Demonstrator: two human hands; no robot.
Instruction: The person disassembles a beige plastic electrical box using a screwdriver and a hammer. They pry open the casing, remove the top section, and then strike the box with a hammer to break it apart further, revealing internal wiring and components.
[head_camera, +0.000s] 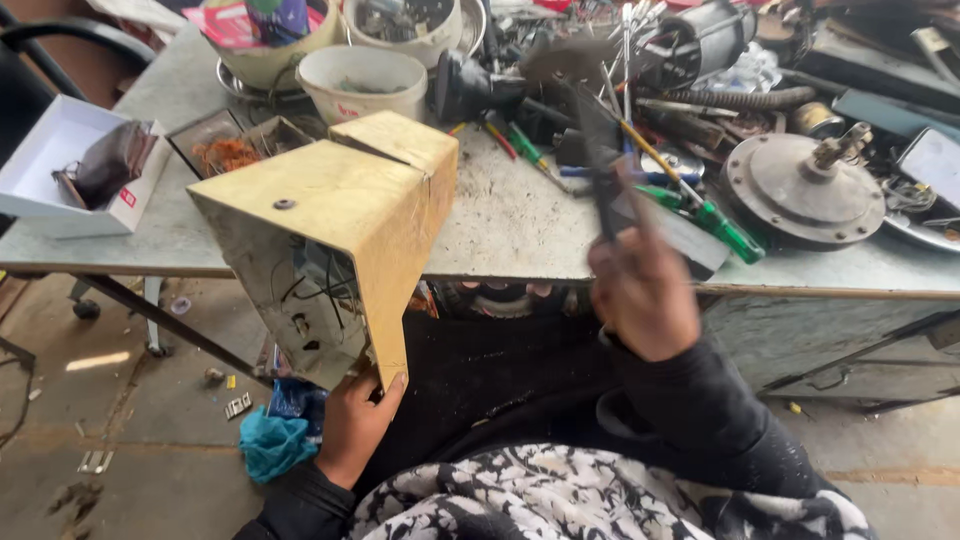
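Your left hand (350, 425), at the lower centre-left of the frame, is closed on the bottom edge of a yellow sheet-metal housing (340, 205), thumb pressed on its outer face. You hold the housing tilted, with its far end resting on the grey workbench (500, 215) and its open side turned down and left, so the loose wiring (315, 285) inside shows. Your right hand (640, 295), right of centre, is wrapped around a dark hand tool (600, 170) that points up and away over the bench; it is blurred, so you cannot tell from this view whether it is pliers or cutters.

The step in hand looks like work on the housing's inside, with the tool raised but not yet applied. Tool and housing are well apart, with bare bench top between them. The next move seems to call for steadying the housing with the left grip and bringing the tool tip across to the open side, clear of the wires.

Green-handled screwdrivers (725, 230) and a round motor plate (805, 190) lie just beyond the tool hand.
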